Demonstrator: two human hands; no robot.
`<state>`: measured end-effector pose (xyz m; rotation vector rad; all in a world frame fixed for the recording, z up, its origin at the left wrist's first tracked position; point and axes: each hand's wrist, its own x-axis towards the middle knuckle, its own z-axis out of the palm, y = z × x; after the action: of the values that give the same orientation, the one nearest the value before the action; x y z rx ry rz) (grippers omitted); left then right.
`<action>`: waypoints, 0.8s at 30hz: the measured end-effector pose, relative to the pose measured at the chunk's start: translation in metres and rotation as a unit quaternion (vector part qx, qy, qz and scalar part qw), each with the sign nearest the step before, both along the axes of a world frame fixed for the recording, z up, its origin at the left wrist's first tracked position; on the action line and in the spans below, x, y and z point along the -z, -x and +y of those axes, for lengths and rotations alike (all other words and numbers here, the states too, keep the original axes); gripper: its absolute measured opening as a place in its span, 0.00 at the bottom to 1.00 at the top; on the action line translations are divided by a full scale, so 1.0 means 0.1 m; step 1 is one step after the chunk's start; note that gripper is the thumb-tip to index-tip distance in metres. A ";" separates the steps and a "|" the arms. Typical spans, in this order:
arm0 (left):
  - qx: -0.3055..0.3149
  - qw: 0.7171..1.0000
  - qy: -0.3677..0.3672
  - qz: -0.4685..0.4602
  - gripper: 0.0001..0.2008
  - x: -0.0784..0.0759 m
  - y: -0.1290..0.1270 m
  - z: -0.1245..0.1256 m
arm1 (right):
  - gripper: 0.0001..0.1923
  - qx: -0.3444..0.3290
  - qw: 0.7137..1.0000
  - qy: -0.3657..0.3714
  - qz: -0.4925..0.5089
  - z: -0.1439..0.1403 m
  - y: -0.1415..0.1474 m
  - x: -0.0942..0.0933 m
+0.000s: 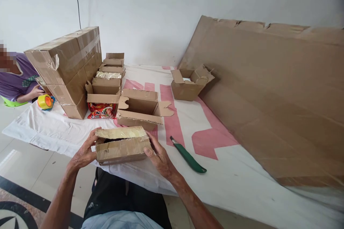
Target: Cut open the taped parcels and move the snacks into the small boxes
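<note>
Fingers of my left hand (85, 152) and right hand (158, 154) clasp the two ends of a small cardboard box (121, 145), low at centre frame on the white sheet (242, 171). It looks light and crushable, its taped top rumpled, so I'd hold the stiffer end walls. Above it an open box (141, 109) looks empty, and another (103, 102) shows a red packet (102, 111).

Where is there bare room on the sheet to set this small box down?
Bare sheet lies right of the green knife, below the leaning cardboard. Left, around the open boxes and taped stack, it is crowded.
</note>
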<state>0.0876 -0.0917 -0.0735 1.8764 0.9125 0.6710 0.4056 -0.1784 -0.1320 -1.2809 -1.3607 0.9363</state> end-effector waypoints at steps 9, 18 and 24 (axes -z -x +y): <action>-0.009 1.000 0.015 -0.008 0.25 -0.07 -0.05 0.06 | 0.24 0.183 0.934 0.003 -0.307 -0.18 -0.77 0.18; -0.083 0.995 0.002 -0.058 0.19 0.12 -0.18 0.18 | 0.18 0.192 0.862 0.147 -0.446 -0.64 -1.43 0.70; -0.056 0.996 0.031 -0.059 0.20 0.15 -0.10 0.17 | 0.19 0.244 0.939 0.092 -0.223 -0.57 -1.22 0.02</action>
<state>0.0976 -0.0748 -0.0885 1.7226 0.9553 0.8039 0.5281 -0.2357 -0.1341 -1.9508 -1.2089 0.4450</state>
